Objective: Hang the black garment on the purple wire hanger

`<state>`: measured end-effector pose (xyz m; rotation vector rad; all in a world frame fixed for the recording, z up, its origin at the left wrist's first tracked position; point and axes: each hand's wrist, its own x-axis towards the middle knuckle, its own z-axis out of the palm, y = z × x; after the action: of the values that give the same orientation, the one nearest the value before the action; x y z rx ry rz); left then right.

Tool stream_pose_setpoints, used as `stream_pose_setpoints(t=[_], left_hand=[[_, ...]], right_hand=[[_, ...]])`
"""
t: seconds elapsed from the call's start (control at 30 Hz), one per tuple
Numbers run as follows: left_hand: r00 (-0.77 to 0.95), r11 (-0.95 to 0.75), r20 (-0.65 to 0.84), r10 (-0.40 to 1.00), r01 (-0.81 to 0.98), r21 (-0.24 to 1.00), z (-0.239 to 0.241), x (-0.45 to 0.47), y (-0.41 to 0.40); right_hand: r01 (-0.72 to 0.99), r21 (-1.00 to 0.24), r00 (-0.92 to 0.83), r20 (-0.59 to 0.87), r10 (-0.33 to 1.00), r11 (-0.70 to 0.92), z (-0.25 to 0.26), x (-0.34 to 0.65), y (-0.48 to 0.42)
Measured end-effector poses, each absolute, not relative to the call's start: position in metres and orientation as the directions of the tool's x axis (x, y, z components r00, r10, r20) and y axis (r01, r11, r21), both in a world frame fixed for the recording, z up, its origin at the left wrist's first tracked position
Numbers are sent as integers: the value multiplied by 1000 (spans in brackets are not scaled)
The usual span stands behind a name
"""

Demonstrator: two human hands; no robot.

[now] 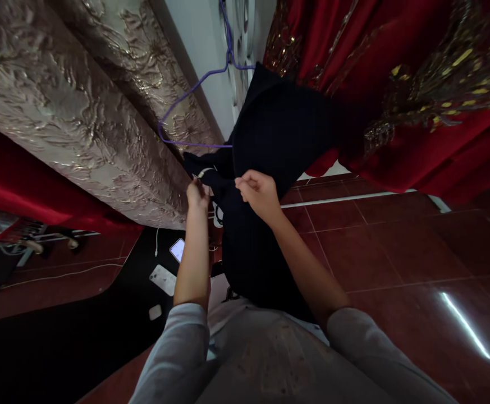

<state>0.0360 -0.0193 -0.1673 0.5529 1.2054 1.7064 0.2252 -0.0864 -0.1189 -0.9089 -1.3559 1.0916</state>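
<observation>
A dark navy garment (280, 123) hangs from one arm of a purple wire hanger (194, 87); the hanger's other arm is bare. The cloth drapes down between my arms towards my lap. My right hand (260, 193) is closed, with thumb and fingers pinching the garment's front edge. To the left, my left hand (198, 193) is closed on a lower fold of the same cloth, beside a narrow whitish strip (204, 172). Its fingertips are partly hidden. I cannot tell which part of the garment each hand grips.
Textured beige fabric (101, 123) stands close on the left. Red cloth with gold sequins (417, 101) hangs on the right. A black surface (101, 314) at lower left bears a lit phone (177, 249), a pale phone (163, 280) and a small white case (155, 312). The floor (379, 247) is red tile.
</observation>
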Motion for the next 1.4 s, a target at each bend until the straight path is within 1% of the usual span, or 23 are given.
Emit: stream_pose_setpoints(t=[0.07, 0.13, 0.2, 0.23, 0.3, 0.33, 0.4, 0.5, 0.57, 0.63, 0.67, 0.7, 0.73, 0.77, 0.8, 0.83, 0.87, 0.97, 1.07, 1.13, 1.2, 1.33, 1.4], left_hand=[[-423, -24, -211, 881, -486, 874, -183, 55, -26], [-380, -35, -179, 908, -492, 870, -182, 68, -34], [-280, -122, -5, 960, -431, 894, -165, 79, -43], [-207, -195, 124, 970, -367, 909, -154, 83, -48], [-30, -364, 366, 930, -201, 909, -128, 94, -60], [43, -438, 446, 894, -122, 891, -115, 99, -66], [101, -569, 564, 820, 22, 822, -96, 108, -76], [64, -691, 691, 720, 166, 704, -86, 109, -81], [126, -692, 682, 721, 189, 697, -92, 98, -77], [327, -650, 572, 753, 230, 724, -106, 81, -71], [444, -637, 487, 753, 301, 710, -113, 70, -68], [540, -634, 387, 747, 403, 660, -120, 58, -64], [600, -633, 284, 748, 514, 579, -127, 45, -61], [621, -622, 188, 761, 615, 484, -132, 32, -57], [599, -589, 116, 792, 701, 403, -136, 18, -53], [534, -521, 79, 842, 768, 371, -138, 4, -49], [449, -435, 60, 892, 812, 389, -139, -10, -45], [218, -209, 50, 975, 811, 547, -133, -46, -38], [111, -100, 29, 993, 710, 697, -121, -69, -37], [26, -32, 21, 999, 591, 806, -110, -77, -38], [-25, -61, 88, 996, 531, 845, -98, -81, -37], [-60, -340, 418, 906, 482, 807, -64, -72, -32], [-100, -437, 509, 855, 389, 811, -43, -60, -29]], right_hand=[[-158, -966, 38, 201, 979, 204, -140, 241, -97], [-148, -971, 229, 151, 962, 188, -160, 258, -110], [-10, -973, 360, 212, 908, 231, -172, 271, -119], [96, -959, 370, 282, 885, 266, -174, 273, -120], [294, -893, 286, 424, 859, 342, -168, 272, -117], [348, -860, 215, 461, 861, 374, -162, 269, -112], [330, -850, 44, 449, 892, 412, -144, 261, -101], [184, -884, -192, 395, 898, 429, -113, 254, -89], [112, -889, -258, 406, 877, 445, -93, 255, -85], [39, -900, -299, 404, 865, 434, -74, 260, -81], [4, -909, -336, 392, 856, 417, -65, 264, -78], [-16, -915, -377, 378, 846, 402, -57, 267, -74], [-15, -917, -413, 368, 833, 398, -50, 269, -68], [5, -912, -434, 367, 823, 409, -45, 271, -61], [35, -899, -430, 381, 818, 437, -43, 271, -52], [71, -877, -401, 411, 819, 475, -43, 270, -42], [110, -849, -350, 453, 820, 517, -46, 267, -30], [230, -781, -185, 550, 814, 581, -69, 261, 5], [319, -790, -126, 512, 849, 524, -93, 267, 25], [340, -797, -88, 502, 860, 500, -98, 280, 25], [349, -796, -30, 517, 855, 494, -94, 295, 17], [392, -790, 70, 536, 842, 471, -78, 316, 3], [399, -788, 87, 542, 836, 469, -75, 319, 1]])
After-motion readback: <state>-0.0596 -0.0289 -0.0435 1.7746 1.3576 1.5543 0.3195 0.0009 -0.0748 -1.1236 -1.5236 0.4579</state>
